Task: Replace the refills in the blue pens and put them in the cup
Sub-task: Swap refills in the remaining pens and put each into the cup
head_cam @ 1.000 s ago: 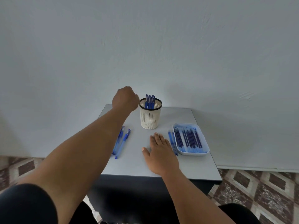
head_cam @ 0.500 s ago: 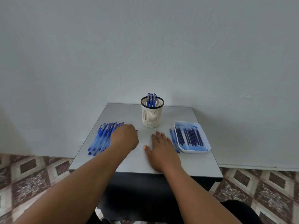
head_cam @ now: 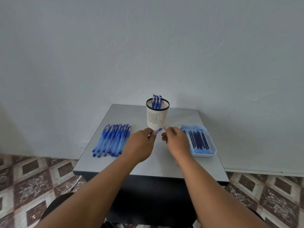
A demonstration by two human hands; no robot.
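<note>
both hands hold one blue pen (head_cam: 158, 130) between them just above the table (head_cam: 158, 165): the left hand (head_cam: 139, 146) pinches its near end and the right hand (head_cam: 176, 142) pinches its far end with curled fingers. right behind the grip stands the white mesh cup (head_cam: 157, 115) with three pens (head_cam: 156, 101) upright in it, to the left lies a row of pens (head_cam: 111, 139) side by side, and to the right, just beside the right hand, sits a tray (head_cam: 212, 151) of dark refills (head_cam: 198, 139).
</note>
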